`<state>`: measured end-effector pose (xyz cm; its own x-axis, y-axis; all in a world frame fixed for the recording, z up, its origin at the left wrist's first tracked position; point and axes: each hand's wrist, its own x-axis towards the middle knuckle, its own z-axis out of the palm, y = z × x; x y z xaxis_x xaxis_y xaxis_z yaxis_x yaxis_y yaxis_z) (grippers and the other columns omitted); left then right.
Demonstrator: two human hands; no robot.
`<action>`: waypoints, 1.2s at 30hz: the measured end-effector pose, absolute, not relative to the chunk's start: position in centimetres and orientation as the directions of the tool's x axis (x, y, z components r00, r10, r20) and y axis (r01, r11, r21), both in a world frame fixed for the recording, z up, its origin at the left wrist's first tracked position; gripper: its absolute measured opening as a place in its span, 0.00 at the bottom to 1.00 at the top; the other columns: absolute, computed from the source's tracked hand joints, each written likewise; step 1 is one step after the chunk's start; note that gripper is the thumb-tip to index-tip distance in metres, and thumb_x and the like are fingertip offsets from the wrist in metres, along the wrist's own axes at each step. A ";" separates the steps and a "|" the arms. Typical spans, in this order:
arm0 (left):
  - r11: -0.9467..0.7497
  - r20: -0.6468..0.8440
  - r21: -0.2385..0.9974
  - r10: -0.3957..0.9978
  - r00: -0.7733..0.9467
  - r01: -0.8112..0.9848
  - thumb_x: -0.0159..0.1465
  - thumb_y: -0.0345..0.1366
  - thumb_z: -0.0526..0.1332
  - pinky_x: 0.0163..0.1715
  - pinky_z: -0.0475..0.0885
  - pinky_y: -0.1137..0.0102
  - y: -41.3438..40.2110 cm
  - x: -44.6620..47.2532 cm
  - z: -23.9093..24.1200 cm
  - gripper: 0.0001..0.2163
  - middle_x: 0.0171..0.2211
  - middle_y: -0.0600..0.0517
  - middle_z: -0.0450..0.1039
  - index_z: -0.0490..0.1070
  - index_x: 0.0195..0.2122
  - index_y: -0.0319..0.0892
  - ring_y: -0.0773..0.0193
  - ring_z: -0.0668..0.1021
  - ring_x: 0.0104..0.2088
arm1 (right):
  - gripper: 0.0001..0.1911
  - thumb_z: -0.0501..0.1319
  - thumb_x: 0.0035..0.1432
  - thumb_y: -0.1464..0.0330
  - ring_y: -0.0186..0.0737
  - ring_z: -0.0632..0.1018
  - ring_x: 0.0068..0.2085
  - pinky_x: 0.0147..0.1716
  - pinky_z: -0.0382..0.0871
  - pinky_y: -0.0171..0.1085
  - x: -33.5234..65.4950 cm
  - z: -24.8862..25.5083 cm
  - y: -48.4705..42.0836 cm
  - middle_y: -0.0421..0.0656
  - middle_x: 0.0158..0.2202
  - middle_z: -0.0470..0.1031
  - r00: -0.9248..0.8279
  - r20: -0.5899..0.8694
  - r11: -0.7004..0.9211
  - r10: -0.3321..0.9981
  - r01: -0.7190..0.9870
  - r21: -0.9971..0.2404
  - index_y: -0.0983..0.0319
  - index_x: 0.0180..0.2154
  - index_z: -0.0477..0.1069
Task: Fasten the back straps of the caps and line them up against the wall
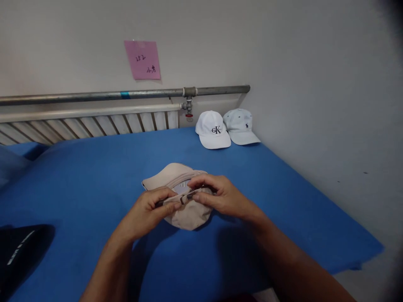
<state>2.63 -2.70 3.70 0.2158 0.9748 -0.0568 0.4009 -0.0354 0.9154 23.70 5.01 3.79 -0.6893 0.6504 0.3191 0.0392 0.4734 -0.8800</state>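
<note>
Left hand: bare, back turned up, fingers curled under, thumb and forefinger closed in a pinch, tips pointing right.
Left forearm: bare, enters at the bottom edge left of centre, slants up and to the right; wrist straight.
Right hand: bare, back turned up, fingers bent, thumb and forefinger pinched, tips pointing left.
Right forearm: bare, enters at the lower right, slants up and to the left.
Both hands: fingertips just beside each other at mid-frame.

I see a beige cap on the blue cloth; at its far edge, a white cap lettered black, a pale blue cap dotted dark; above, a pink note.
</note>
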 end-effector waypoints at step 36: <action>-0.127 0.002 0.908 0.954 0.298 0.399 0.61 0.44 0.61 0.23 0.64 0.75 -3.4 2.0 5.8 0.12 0.25 0.51 0.72 0.74 0.29 0.40 0.67 0.71 0.26 | 0.08 0.70 0.44 0.70 0.29 0.71 0.25 0.26 0.64 0.29 25.1 3.9 5.8 0.37 0.25 0.74 -0.623 0.230 0.061 0.748 -0.281 -0.958 0.62 0.29 0.73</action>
<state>1.96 -3.38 5.78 0.2985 0.9544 0.0021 0.3994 -0.1268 0.9080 25.08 5.75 3.86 -0.6230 0.7477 0.2299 -0.2806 0.0607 -0.9579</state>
